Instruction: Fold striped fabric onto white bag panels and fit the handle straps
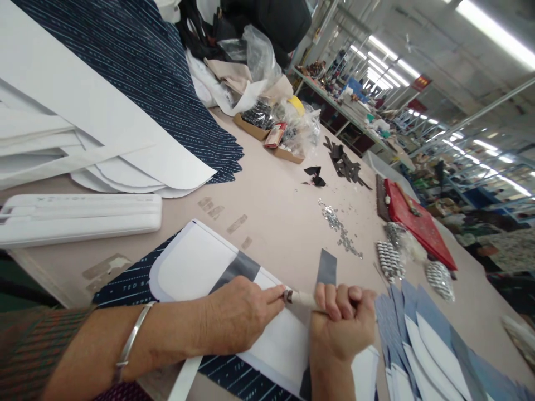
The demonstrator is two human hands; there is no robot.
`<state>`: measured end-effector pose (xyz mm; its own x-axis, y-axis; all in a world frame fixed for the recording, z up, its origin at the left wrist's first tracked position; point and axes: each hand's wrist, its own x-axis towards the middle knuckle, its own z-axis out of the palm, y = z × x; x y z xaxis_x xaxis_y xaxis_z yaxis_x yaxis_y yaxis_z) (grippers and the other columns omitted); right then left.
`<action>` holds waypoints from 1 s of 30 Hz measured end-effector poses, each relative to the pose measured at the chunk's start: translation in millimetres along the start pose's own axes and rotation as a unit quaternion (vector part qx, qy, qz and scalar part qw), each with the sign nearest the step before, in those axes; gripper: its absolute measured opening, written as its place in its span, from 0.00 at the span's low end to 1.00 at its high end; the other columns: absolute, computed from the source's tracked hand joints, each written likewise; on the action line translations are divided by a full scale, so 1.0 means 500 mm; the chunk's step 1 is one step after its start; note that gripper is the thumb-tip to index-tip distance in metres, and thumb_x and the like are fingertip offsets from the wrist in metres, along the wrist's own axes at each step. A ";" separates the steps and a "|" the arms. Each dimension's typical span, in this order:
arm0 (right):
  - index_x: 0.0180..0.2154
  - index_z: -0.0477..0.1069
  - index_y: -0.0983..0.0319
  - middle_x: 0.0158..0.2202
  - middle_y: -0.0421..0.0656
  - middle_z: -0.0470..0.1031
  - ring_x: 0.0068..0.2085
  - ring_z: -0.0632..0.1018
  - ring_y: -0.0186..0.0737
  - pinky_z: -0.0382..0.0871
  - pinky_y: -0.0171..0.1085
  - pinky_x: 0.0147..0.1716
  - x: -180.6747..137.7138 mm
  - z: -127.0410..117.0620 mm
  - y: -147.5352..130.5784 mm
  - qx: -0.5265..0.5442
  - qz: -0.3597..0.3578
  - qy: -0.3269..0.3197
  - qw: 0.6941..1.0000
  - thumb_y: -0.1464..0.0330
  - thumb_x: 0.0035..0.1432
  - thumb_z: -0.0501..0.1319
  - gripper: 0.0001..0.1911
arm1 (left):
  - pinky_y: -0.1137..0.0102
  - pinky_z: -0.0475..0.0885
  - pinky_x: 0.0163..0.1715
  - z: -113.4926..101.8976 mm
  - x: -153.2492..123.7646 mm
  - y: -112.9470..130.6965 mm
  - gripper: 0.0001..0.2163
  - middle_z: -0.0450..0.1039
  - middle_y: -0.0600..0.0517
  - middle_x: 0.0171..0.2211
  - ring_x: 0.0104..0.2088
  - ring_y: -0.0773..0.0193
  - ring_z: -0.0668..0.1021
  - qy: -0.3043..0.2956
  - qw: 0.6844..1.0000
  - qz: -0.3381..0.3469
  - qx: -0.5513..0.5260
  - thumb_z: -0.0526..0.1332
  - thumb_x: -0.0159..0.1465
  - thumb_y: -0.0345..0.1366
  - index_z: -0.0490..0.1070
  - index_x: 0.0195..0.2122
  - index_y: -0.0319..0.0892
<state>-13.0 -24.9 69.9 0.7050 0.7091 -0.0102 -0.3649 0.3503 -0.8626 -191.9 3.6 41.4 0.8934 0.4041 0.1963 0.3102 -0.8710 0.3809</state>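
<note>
My right hand (345,309) is closed around the pale handle (307,301) of a tool with a metal collar at its left end. My left hand (240,312) reaches in from the left, its fingertips together against that collar; whatever they pinch is too small to make out. Both hands are over a white backing panel (200,256) with a rounded end and grey strips across it. Beneath the panel lies dark blue printed fabric (137,278). A grey strip (326,267) sticks out beyond my right hand.
Stacked white pieces (125,133) and patterned fabric (167,72) lie at the upper left, above a white plastic case (83,217). Small metal pieces (340,231) are scattered mid-table. Bagged parts (390,259), a red slab (418,223) and blue-and-white cut pieces (434,345) are on the right.
</note>
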 end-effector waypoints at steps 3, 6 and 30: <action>0.23 0.59 0.59 0.12 0.27 0.48 0.12 0.50 0.26 0.55 0.29 0.15 -0.009 0.012 -0.010 -0.030 -0.013 -0.051 0.998 0.61 0.63 0.58 0.18 | 0.67 0.76 0.31 -0.003 -0.002 0.004 0.19 0.69 0.41 0.58 0.37 0.59 0.80 0.005 1.000 -0.001 0.015 0.54 0.63 0.29 0.64 0.57 0.38; 0.23 0.58 0.59 0.12 0.27 0.48 0.12 0.49 0.26 0.53 0.29 0.14 -0.005 -0.004 -0.011 -0.002 0.001 -0.010 1.000 0.62 0.63 0.57 0.17 | 0.66 0.76 0.31 -0.005 -0.005 0.006 0.20 0.70 0.43 0.58 0.36 0.60 0.80 0.008 1.000 0.000 0.019 0.54 0.63 0.29 0.64 0.57 0.38; 0.21 0.66 0.62 0.18 0.36 0.63 0.19 0.66 0.30 0.58 0.32 0.19 -0.035 0.052 0.004 -0.396 -0.121 -0.332 0.848 0.63 0.65 0.56 0.20 | 0.65 0.74 0.23 -0.006 -0.001 0.003 0.12 0.72 0.46 0.45 0.31 0.59 0.77 -0.027 0.999 -0.025 0.001 0.52 0.65 0.32 0.64 0.49 0.40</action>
<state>-41.7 -20.8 81.3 0.1078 0.9550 0.2764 0.4491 0.2013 -0.8705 -192.7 3.0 44.7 0.8932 0.4308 0.1285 0.3549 -0.8512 0.3866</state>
